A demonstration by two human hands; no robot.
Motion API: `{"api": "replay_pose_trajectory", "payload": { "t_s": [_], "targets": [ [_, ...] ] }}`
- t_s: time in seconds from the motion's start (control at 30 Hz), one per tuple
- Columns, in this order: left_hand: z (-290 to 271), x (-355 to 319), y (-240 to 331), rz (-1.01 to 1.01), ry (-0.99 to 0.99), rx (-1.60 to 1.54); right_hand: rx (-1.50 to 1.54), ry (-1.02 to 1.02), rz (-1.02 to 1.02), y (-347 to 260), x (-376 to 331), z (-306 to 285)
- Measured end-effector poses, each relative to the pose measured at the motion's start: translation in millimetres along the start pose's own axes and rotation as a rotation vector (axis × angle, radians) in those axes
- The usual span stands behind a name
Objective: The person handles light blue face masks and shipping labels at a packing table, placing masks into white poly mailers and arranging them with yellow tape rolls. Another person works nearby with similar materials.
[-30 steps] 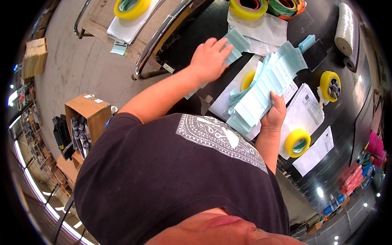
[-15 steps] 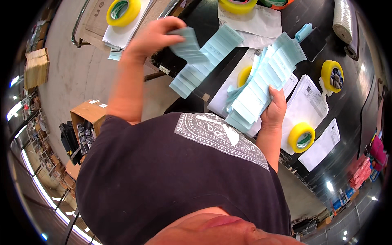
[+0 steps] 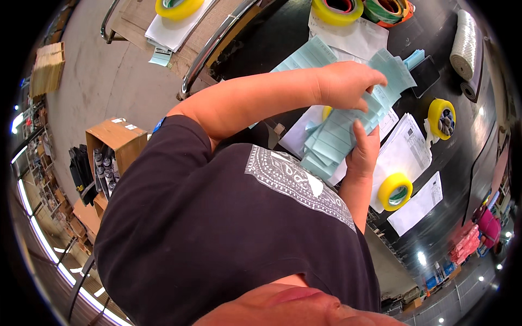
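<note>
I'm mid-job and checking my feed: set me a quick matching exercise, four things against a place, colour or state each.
1. Left hand
2. Right hand
3. Carton
4. Silver roll

A. Brown, open, with things inside
B. Gripping the right edge of the pale blue slips
C. Far right of the black table
D. Over the upper part of the slips

Pairs: 1-D, 2-B, 3-A, 4-C

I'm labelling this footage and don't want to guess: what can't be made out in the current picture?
All in the head view:
Whether the left hand pinches a slip: its own fingers hide it.
The right hand: some fingers hidden by the blue slips.
Print on those slips: too small.
Upper-left tape roll: cut off by the top edge.
</note>
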State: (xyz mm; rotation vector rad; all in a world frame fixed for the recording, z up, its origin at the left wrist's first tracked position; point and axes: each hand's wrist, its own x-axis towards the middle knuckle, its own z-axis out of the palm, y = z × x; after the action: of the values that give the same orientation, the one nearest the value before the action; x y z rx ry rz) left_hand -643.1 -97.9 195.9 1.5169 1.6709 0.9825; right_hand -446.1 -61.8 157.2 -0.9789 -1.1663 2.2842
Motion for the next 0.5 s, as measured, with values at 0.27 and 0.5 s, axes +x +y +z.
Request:
{"api": "replay_pose_trajectory", "payload": {
  "t_s": [0.27,0.5],
  "targets": [
    [-2.9,-106.1,-58.2,-0.268,0.268,0.616,0.144,0.093,0.014,3.0,1.1,-0.2],
    [13.0,-127.7,-57.3,-0.456,0.075,0.683,0.065,0.096,-0.032,5.4,3.0,-1.9]
  ]
}}
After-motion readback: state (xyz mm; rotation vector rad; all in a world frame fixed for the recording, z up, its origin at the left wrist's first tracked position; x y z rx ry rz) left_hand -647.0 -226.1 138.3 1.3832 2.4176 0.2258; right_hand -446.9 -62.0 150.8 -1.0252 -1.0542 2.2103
